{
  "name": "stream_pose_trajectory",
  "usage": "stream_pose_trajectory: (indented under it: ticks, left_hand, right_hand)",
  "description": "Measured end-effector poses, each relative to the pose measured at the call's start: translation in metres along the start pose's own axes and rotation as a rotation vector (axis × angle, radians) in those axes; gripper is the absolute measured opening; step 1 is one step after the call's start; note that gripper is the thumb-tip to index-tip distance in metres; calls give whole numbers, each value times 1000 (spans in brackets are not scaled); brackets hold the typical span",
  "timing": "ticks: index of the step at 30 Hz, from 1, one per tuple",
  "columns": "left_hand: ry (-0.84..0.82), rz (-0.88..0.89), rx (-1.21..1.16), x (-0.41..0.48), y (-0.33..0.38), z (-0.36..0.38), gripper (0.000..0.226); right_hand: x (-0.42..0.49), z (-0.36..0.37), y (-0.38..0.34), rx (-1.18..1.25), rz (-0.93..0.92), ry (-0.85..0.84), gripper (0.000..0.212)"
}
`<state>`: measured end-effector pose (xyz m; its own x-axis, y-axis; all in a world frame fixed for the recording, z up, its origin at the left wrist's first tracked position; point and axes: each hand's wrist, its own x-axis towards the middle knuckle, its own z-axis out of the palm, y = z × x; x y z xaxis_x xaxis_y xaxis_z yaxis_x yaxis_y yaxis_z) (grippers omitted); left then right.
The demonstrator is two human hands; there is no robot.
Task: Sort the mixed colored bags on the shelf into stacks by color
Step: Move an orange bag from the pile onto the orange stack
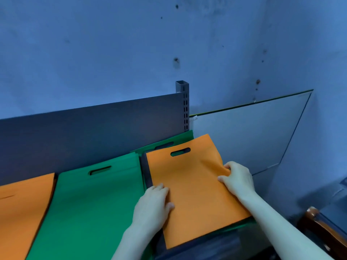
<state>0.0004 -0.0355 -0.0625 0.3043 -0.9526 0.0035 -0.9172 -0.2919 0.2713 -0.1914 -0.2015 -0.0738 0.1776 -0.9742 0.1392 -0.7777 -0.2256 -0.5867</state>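
Orange bag (189, 184) lies on top at the right end of the shelf (93, 132) — left hand (152, 205) grips its left edge, right hand (237, 177) pinches its creased right edge. Green stack (90, 203) lies just left.

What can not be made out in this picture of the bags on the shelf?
Head view:
- Pile under the orange bag: covered by it; only green and dark edges show.
- Orange stack: cut off by the left edge.
- Green stack: bottom cut off; number of bags unclear.
- Left hand: fingertips curled out of sight at the orange bag's edge.
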Motion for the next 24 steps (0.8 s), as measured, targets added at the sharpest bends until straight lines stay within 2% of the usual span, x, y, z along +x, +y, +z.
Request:
stream_pose_trajectory:
  ticks: [4,14,18,24]
  left_hand:
    - [13,-55,-50,0,-1,0,57]
    - [62,-110,-44,3,-1,2,38]
    - [73,-139,-96,7,0,1,39]
    - [185,-213,-358,9,-1,-6,28]
  right_hand:
    - [5,-7,7,37,4,28,12]
    - [12,-18,25,107,-4,120,18]
    - [10,-22,21,312,14,99,4]
    - [7,-28,9,617,65,99,9]
